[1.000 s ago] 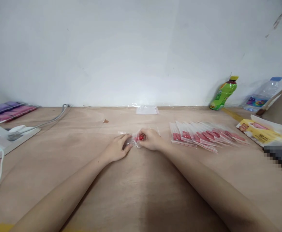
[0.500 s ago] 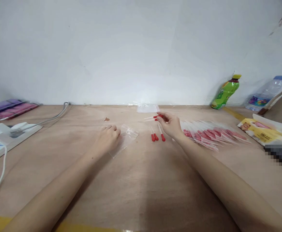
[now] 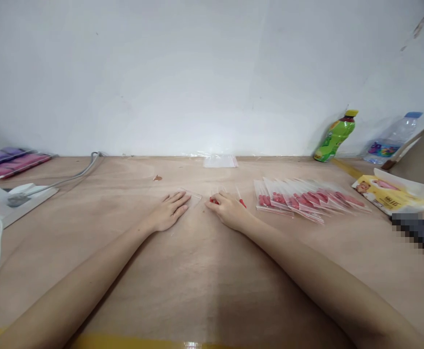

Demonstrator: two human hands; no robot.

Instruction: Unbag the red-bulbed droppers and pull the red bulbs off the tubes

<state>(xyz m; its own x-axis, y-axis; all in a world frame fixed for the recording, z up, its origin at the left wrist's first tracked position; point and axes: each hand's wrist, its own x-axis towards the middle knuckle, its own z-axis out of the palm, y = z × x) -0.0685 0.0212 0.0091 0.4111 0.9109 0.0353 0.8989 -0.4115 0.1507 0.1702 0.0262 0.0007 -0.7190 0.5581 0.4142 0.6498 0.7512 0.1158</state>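
My left hand lies flat with its fingers spread on a clear plastic bag, covering most of it. To the right, my right hand is closed around red-ended sticks; how many it holds is hidden by the fingers. Just beyond its knuckles another red-ended stick shows on the table. Farther right lies an overlapping row of clear bags with red pieces inside. Near the wall, behind both hands, a stack of flat clear bags rests.
A green bottle and a clear bottle lean at the back right. Before them are a yellow tissue pack and a dark blurred object. Far left, a white power strip with cables sits near purple and pink packets.
My right hand has moved left and nearer, from above the loose red-ended sticks to beside the clear bag. My left hand has spread flat over that bag.
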